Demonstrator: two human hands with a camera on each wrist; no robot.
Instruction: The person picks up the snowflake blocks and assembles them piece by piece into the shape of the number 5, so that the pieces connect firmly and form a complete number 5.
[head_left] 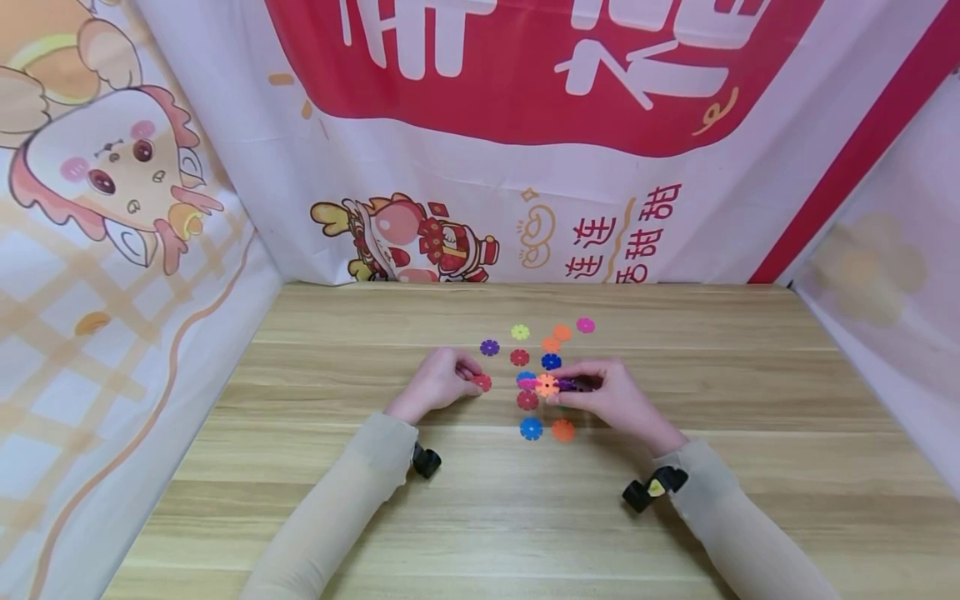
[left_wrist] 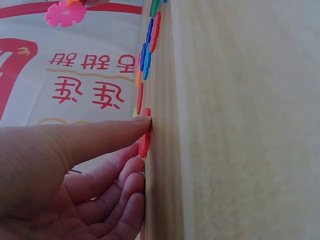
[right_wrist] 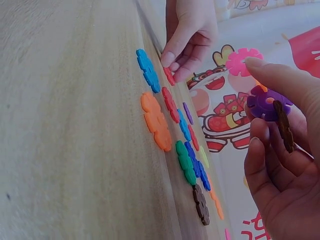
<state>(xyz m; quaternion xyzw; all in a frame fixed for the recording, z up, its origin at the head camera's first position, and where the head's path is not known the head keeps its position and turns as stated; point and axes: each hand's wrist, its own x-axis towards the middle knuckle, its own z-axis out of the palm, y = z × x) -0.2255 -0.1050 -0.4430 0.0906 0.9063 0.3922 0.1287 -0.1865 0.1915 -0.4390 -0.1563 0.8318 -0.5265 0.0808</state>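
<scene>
Four slotted discs sit joined in a short chain just right of the head view's centre: a pink disc (right_wrist: 239, 65), an orange disc (head_left: 543, 385), a purple disc (right_wrist: 256, 106) and a brown disc (right_wrist: 286, 134) set across the purple one. Left of them, a red disc (head_left: 483, 383) lies at the tabletop; whether it is lifted at all, I cannot tell.

The step in hand looks like taking up that red disc while the chain is kept ready. To do it well, I would catch the disc by its rim, leaving a slot free, and steady the chain near whichever end is to be joined, since a sideways push could loosen the slots.

The right hand (head_left: 617, 392) has thumb and fingers closed on the chain, the thumb tip reaching the pink disc. The left hand (head_left: 444, 379) pinches the red disc between thumb and fingers, barely parted, its other fingers curled.

Further out, loose discs lie between and beyond the hands: a yellow disc (head_left: 520, 332) towards the upper middle, a light-blue disc (head_left: 531, 429) lower down, and a green disc (right_wrist: 185, 162) mid-frame in the right wrist view. All rest on the wood-grain table (head_left: 480, 517).
</scene>
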